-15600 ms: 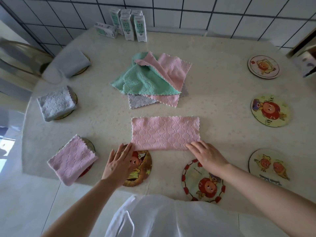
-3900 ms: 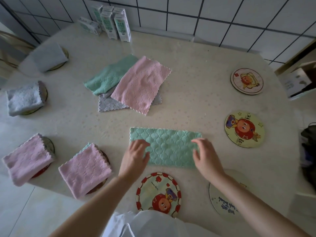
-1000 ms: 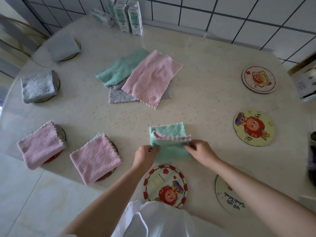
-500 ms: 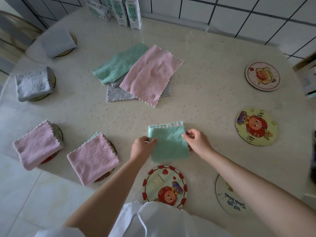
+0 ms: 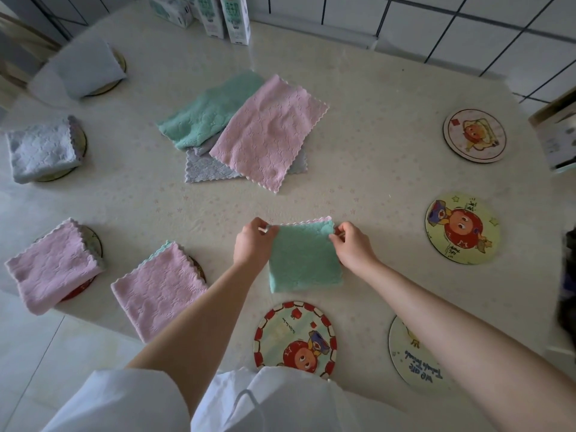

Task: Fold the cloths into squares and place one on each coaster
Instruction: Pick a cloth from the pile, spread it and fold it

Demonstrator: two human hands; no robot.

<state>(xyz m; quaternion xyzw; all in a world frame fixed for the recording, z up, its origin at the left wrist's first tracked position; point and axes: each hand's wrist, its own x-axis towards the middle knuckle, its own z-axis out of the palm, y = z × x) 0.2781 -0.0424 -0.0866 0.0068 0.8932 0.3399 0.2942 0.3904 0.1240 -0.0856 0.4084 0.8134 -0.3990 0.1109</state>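
Note:
A green cloth (image 5: 304, 258) folded into a square lies flat on the table in front of me. My left hand (image 5: 254, 243) pinches its far left corner and my right hand (image 5: 353, 244) pinches its far right corner. Just below it sits a bare red-rimmed coaster (image 5: 294, 338). Another bare coaster (image 5: 411, 353) lies to its right, partly under my right forearm. Two more bare coasters, one with a red cartoon figure (image 5: 463, 229) and one farther back (image 5: 473, 135), lie on the right. A loose pile of a pink cloth (image 5: 268, 132), a green cloth (image 5: 208, 109) and a grey cloth (image 5: 202, 168) lies at the centre.
Folded cloths cover coasters on the left: two pink ones (image 5: 159, 291) (image 5: 51, 265) and two grey ones (image 5: 40, 148) (image 5: 88, 68). Cartons (image 5: 233, 17) stand at the back by the tiled wall. A box (image 5: 561, 135) sits at the right edge.
The long green strip has been folded over into a square. Over the last half second both hands have shifted to the square's far corners, and it now lies flat.

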